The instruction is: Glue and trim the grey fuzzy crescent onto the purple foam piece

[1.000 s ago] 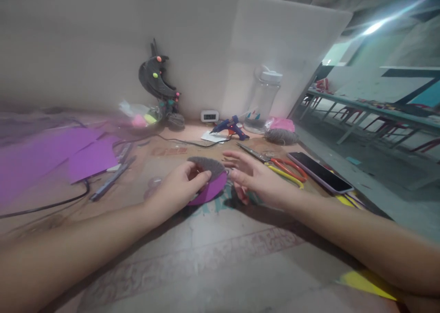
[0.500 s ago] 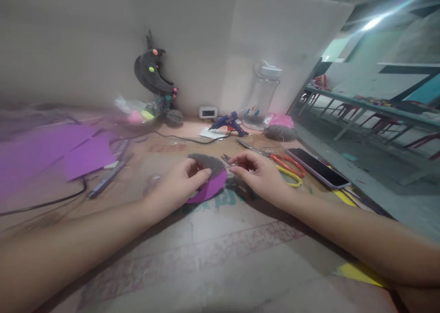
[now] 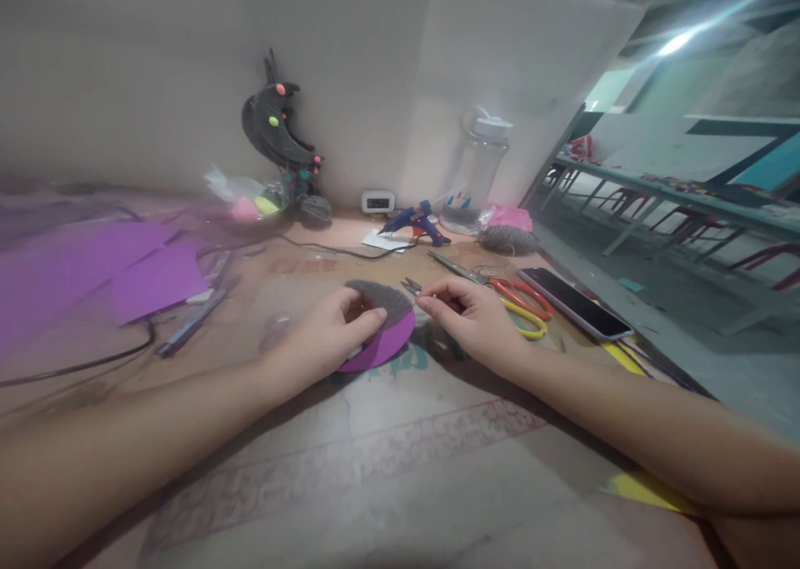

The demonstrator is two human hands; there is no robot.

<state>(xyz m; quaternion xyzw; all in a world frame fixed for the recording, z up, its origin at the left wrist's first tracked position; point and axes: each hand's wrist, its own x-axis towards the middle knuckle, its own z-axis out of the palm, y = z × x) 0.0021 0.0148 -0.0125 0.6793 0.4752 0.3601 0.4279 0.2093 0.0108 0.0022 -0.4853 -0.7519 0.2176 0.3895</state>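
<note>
My left hand is closed in a pinch on a round purple disc lying on the tabletop. The disc's upper part is covered in wound grey yarn. My right hand is just to the right of the disc. Its fingers are closed on a small pair of scissors, whose metal tips poke out to the left, close to the yarn edge.
Orange-handled scissors, a yellow-handled pair and a phone lie to the right. Behind are a blue glue gun, a clear jar, a grey yarn ball, a small clock and a black crescent ornament. Purple sheets and a cable lie to the left.
My right hand was open and spread beside the disc. It has closed on the small scissors and drawn nearer the yarn edge. My left hand has kept its hold.
</note>
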